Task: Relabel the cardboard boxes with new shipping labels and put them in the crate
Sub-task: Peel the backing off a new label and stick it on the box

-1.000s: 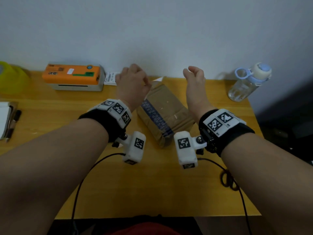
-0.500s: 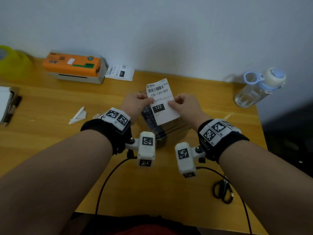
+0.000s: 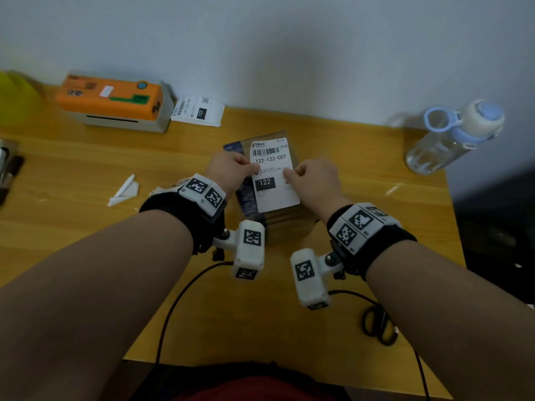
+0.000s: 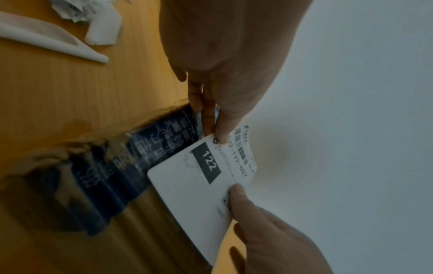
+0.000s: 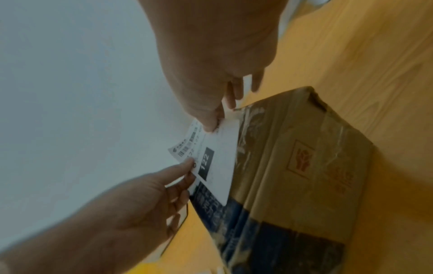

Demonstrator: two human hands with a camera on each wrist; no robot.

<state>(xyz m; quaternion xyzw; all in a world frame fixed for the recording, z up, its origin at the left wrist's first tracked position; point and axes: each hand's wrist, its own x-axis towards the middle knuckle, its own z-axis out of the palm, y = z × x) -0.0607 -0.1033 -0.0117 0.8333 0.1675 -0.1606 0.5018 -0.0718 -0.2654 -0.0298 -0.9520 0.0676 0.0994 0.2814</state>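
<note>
Thumb and fingertips of the left hand (image 3: 228, 169) and right hand (image 3: 314, 180) pinch opposite edges of the white shipping label printed "122" (image 3: 273, 180), held just above the taped brown cardboard box (image 5: 304, 166) lying on the yellow wooden table (image 3: 86, 175).

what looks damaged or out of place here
The cardboard box looks worn: its corner is crushed and its tape wrinkled. Torn paper scraps litter the desk left of the hands. The water bottle lies tipped over.
</note>
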